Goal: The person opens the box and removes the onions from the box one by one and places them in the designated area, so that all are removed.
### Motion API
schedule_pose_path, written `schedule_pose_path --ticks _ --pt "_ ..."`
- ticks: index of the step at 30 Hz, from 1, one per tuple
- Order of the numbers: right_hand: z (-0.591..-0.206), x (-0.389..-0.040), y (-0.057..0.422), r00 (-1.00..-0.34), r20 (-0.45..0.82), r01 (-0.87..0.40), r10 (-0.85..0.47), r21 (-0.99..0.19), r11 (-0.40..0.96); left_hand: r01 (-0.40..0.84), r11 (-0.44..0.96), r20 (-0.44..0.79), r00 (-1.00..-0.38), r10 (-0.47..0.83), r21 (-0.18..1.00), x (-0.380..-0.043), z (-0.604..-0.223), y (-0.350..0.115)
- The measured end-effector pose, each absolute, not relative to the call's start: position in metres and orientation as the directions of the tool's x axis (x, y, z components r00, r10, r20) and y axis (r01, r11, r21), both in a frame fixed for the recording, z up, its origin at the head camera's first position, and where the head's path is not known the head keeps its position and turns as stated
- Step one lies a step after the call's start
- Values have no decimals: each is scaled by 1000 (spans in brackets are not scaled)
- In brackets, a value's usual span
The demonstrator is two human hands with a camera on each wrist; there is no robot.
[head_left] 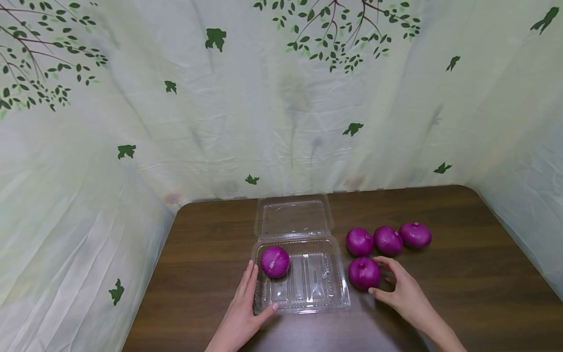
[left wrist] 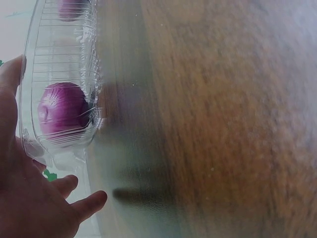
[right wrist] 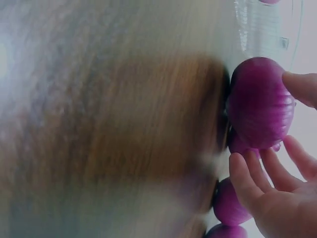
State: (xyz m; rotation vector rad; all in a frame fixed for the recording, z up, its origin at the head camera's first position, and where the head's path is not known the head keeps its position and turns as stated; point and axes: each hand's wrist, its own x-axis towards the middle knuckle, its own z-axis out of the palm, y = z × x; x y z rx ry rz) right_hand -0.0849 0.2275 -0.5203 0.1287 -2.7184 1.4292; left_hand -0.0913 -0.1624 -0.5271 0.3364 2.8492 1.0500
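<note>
A clear plastic clamshell container (head_left: 303, 309) lies unfolded on the table, its lid (head_left: 293, 217) laid back toward the wall. One red onion (head_left: 275, 262) sits in the tray's left back part. My left hand (head_left: 244, 305) rests along the tray's left side with its fingers straight and its thumb at the front left corner. Just right of the tray, my right hand (head_left: 404, 291) has thumb and fingers around a second red onion (head_left: 364, 274). In the right wrist view the thumb lies against this onion (right wrist: 260, 101), with the fingers at its other side.
Behind the right hand, three more red onions stand in a row: one on the left (head_left: 359, 242), one in the middle (head_left: 388, 240) and one on the right (head_left: 415, 235). The brown wooden table (head_left: 475, 264) meets a leaf-patterned curtain (head_left: 299, 122) at its back edge.
</note>
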Motion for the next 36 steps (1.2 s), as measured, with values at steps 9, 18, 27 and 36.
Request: schedule_pose_path --ticks 9,18,27,36 --pt "-522 -86 226 -993 111 -115 -40 -824 555 169 743 -10 -973 231 648 -91 -527 -163" --pt "-513 -88 220 -970 241 -207 -35 -743 637 189 738 16 -972 234 647 -91 -528 -164" --pt "-495 -87 189 -923 377 -350 -81 -730 588 184 741 13 -973 230 646 -91 -528 -163" --pt "-492 -92 158 -919 346 -392 -188 -762 516 207 737 39 -970 238 643 -91 -526 -163"
